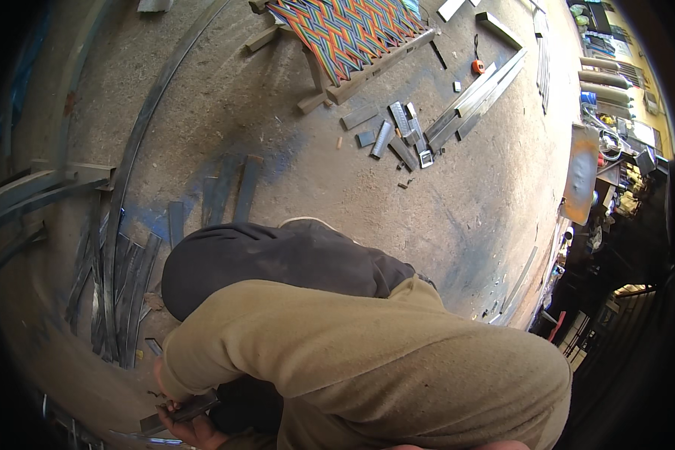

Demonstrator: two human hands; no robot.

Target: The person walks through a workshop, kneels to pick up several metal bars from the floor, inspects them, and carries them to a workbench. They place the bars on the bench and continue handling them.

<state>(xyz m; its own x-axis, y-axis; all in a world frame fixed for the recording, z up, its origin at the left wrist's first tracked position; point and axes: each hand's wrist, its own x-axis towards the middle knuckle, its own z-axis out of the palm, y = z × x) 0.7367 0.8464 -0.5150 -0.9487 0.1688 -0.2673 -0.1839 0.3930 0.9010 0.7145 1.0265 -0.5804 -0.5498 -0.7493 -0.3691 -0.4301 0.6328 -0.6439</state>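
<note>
At the lower left, my left hand [195,433] has its fingers wrapped round a dark metal bar [193,407]. Just above it, only an edge of my right hand [159,373] shows past the cuff of my brown sleeve [352,345]; its fingers are hidden, so what it holds cannot be made out. My dark-trousered leg [270,259] is bent behind that arm. Beside the right hand lies a short piece of metal tube [154,346] on the ground.
Long steel strips [131,292] lie at the left, below a metal frame [45,187]. Ahead stands a frame with multicoloured woven webbing [352,34]. Cut tube pieces [401,135], longer tubes [476,97] and an orange tape measure [478,67] lie on the floor. Gas cylinders [606,78] are at the right.
</note>
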